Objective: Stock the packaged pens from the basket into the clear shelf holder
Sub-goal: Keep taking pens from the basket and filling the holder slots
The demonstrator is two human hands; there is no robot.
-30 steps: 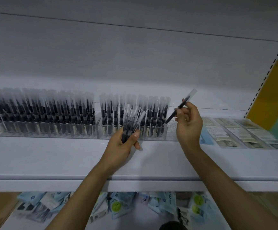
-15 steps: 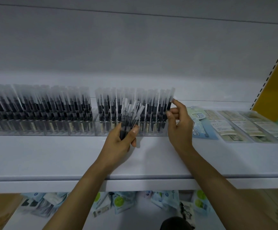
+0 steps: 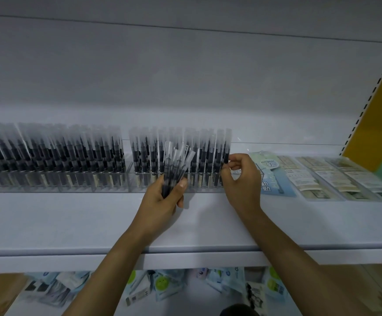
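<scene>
A long clear shelf holder (image 3: pixel 55 187) stands on the white shelf, filled with upright black pens in clear sleeves. My left hand (image 3: pixel 162 201) grips a fanned bunch of packaged pens (image 3: pixel 176 165) in front of the holder's right section. My right hand (image 3: pixel 242 179) is at the holder's right end, its fingertips pinching the rightmost standing pen (image 3: pixel 226 147). The basket is not in view.
Flat blue and beige packets (image 3: pixel 274 176) lie on the white shelf (image 3: pixel 71 224) to the right of the holder. A yellow panel (image 3: pixel 374 115) is at the far right. Several loose packets (image 3: pixel 162 286) lie on the lower level under the shelf edge.
My right hand carried a single pen from above the shelf down into the right end of the holder, where it now stands. My left hand has stayed put with its bunch.
</scene>
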